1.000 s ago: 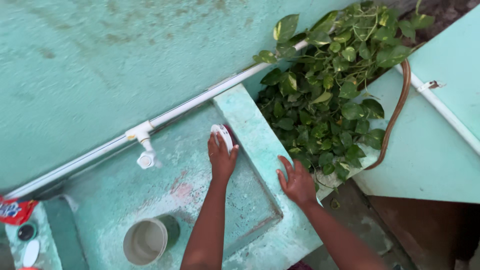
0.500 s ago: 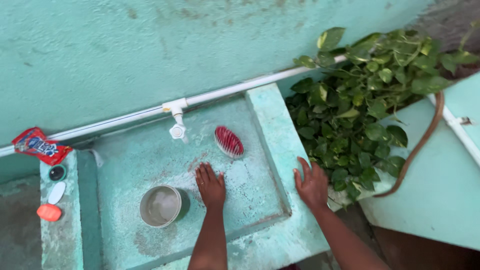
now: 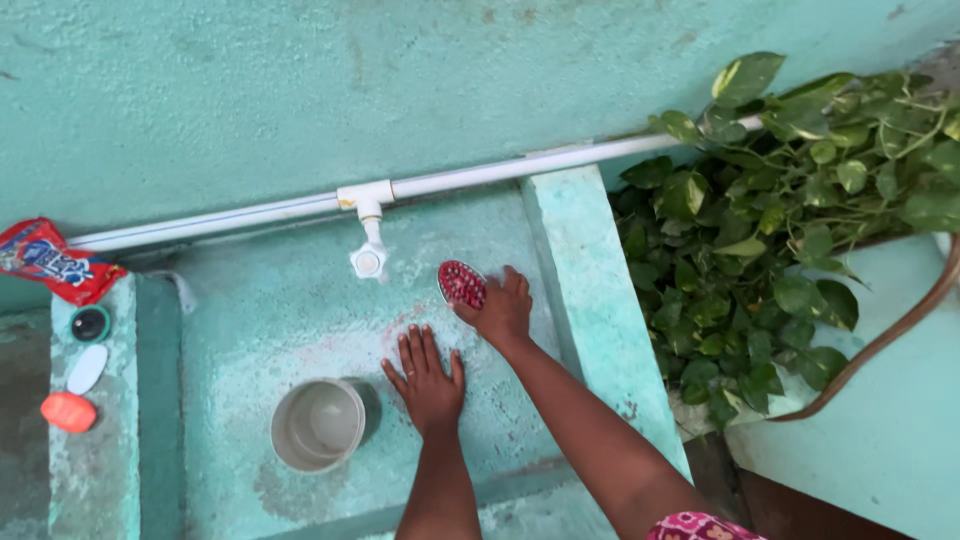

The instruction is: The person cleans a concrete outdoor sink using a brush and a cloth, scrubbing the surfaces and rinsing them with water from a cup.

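Right hand [image 3: 503, 308] pinching brush [image 3: 461, 284] near basin's [image 3: 260, 320] far right corner, bristles up. Left hand [image 3: 428, 375] spread flat on basin floor, likely bracing. Cup [image 3: 319, 424] just left.

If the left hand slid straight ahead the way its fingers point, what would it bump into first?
Probably the white plastic tap, hanging above the basin floor ahead of the left hand. The hand might slide under it to the teal wall; depth is unclear.

An outdoor home washing spot: painted concrete sink [image 3: 590, 300], wall tap [image 3: 368, 260], soaps [image 3: 68, 411], potted vine [image 3: 790, 240].
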